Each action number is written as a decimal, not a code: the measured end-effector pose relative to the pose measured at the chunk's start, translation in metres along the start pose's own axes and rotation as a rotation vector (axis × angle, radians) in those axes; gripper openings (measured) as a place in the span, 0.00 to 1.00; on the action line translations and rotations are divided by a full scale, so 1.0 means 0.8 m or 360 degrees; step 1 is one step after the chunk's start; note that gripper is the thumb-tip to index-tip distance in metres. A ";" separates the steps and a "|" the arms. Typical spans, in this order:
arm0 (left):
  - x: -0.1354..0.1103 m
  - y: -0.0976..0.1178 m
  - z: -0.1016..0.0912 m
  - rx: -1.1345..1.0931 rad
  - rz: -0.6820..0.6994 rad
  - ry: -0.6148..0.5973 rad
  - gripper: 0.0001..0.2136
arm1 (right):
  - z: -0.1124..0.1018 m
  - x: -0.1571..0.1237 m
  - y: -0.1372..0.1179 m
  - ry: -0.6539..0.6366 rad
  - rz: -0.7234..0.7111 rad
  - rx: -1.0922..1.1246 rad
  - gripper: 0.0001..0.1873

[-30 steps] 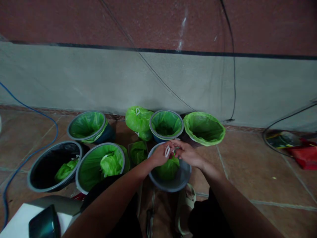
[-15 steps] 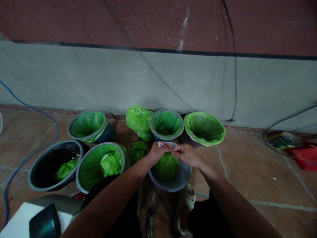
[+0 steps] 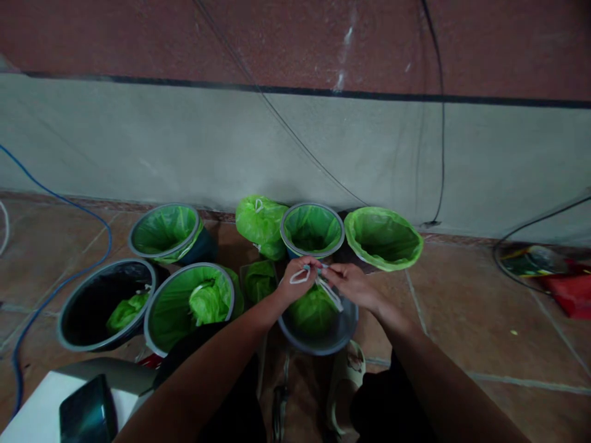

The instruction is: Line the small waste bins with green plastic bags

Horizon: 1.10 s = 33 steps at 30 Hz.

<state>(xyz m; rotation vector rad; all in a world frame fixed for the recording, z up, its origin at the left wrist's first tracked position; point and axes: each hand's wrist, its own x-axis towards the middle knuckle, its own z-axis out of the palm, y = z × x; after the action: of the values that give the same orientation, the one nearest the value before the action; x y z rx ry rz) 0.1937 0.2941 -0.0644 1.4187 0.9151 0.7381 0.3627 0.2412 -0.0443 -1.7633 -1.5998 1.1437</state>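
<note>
Both my hands meet over a grey bin (image 3: 318,335) just in front of me. Inside it sits a bunched green bag (image 3: 311,311). My left hand (image 3: 298,280) pinches a white drawstring loop (image 3: 300,275) of that bag. My right hand (image 3: 353,284) pinches the other white drawstring (image 3: 331,291), which slants down toward the bag. The fingers of both hands are closed on the strings, close together above the bin's far rim.
Several more bins stand around on the tiled floor: a green-lined one (image 3: 312,229) behind, a loose green liner (image 3: 383,239) to its right, a tied green bag (image 3: 261,223), two lined bins (image 3: 189,304) and a dark bin (image 3: 104,304) at left. Cables run along the wall; a blue cable (image 3: 60,283) curves at left.
My hands have lifted slightly and drawn the white strings out of the bag, so a loop and a slanting strand now show between them.
</note>
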 end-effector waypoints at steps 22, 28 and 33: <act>0.000 -0.014 0.015 0.0012 -0.0323 -0.0018 0.06 | 0.002 -0.001 -0.006 0.0128 0.0081 -0.0591 0.13; 0.005 -0.023 0.015 -0.0188 -0.0379 -0.0059 0.05 | 0.000 -0.004 -0.019 0.0117 0.0373 -0.1189 0.17; 0.003 -0.022 0.016 -0.0524 -0.0361 -0.0129 0.08 | -0.002 -0.002 -0.013 0.0038 0.0515 -0.1210 0.17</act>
<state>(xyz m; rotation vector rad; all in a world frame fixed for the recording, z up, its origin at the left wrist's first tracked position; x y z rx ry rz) 0.2043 0.2892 -0.0828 1.0289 0.8319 0.6226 0.3584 0.2423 -0.0344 -2.5713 -1.9358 0.6550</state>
